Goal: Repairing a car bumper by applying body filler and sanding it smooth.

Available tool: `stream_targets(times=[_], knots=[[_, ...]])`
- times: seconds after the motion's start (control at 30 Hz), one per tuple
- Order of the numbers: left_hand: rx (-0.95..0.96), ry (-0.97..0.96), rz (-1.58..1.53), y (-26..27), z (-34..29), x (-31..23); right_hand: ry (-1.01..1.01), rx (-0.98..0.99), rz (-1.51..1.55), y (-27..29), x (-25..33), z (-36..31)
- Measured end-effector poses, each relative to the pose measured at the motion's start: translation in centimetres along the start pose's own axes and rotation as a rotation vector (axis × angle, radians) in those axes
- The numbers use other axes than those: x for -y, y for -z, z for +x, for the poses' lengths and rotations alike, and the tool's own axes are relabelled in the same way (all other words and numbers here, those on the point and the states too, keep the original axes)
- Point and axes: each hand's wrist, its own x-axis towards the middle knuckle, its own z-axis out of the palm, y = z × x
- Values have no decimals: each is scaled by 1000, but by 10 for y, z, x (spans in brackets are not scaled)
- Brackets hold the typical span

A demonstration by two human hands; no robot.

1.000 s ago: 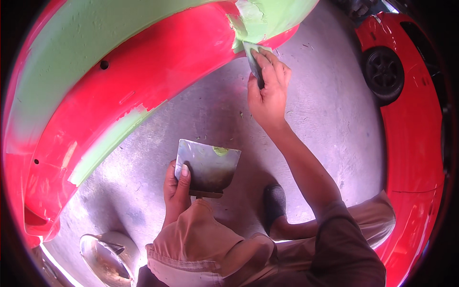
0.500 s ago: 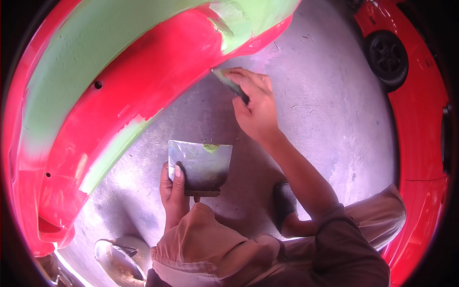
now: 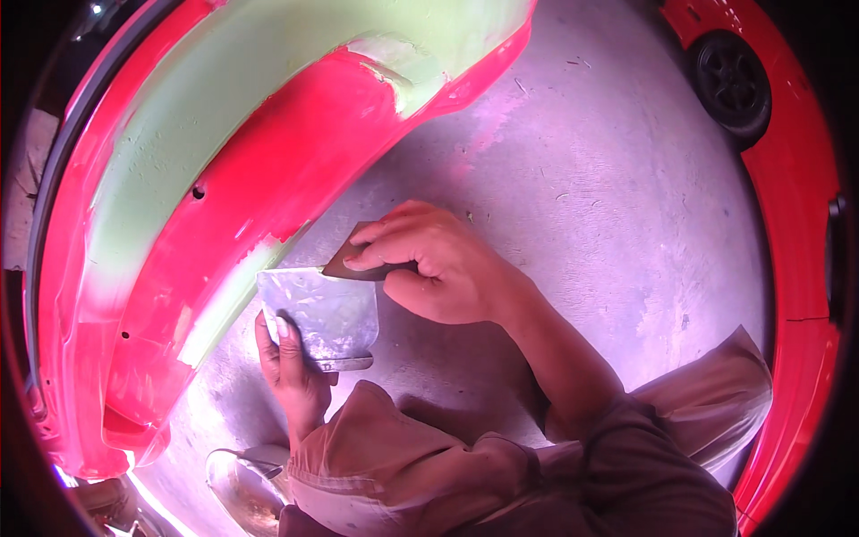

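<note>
My left hand (image 3: 300, 383) is closed around the side of a flat grey putty board (image 3: 327, 309), thumb on its face, above my lap. My right hand (image 3: 447, 264) pinches a dark putty spreader (image 3: 338, 259). The spreader's tip is at the top edge of the board, where a thin line of pale green filler shows. Ahead and to the left is a red car body panel (image 3: 304, 134) with broad patches of smoothed green filler (image 3: 165, 170). A narrower green strip (image 3: 219, 313) runs along its lower edge, close to the board's upper left corner.
Another red car (image 3: 796, 233) with a black wheel (image 3: 732, 85) stands on the right. Grey concrete floor (image 3: 608, 188) lies between car and panel. A round metal object (image 3: 242, 492) sits at the lower left, beside my trouser leg (image 3: 385, 456).
My right hand has come down and left with the spreader, from beside the panel to the board's top edge. The green lump there is now a thin line. The board has shifted left.
</note>
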Motion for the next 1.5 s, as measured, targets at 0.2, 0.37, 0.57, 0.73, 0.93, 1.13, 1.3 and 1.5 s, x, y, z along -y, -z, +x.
stream_targets(times=[0.2, 0.37, 0.57, 0.73, 0.93, 1.13, 1.3, 1.5], knots=[[-56, -151, 153, 22, -5, -42, -89, 83, -95, 10, -4, 5], [19, -485, 687, 31, 2, -53, -458, 100, 1451, 6, 6, -5], [164, -829, 972, 30, -1, -71, -518, 219, 1735, -31, 30, 11], [185, -655, 1327, 19, -11, -89, -491, 144, 1718, -27, 36, 13], [277, -363, 1259, 14, -17, -105, -238, 162, 1994, -18, 19, 7], [69, 45, 366, -1, -18, -95, 286, 13, 558, -2, 34, 17], [136, 26, 256, -4, -15, -86, 281, -8, 359, -22, 33, 20], [153, -52, 89, 21, -17, -75, 120, 162, -123, 2, 20, 27]])
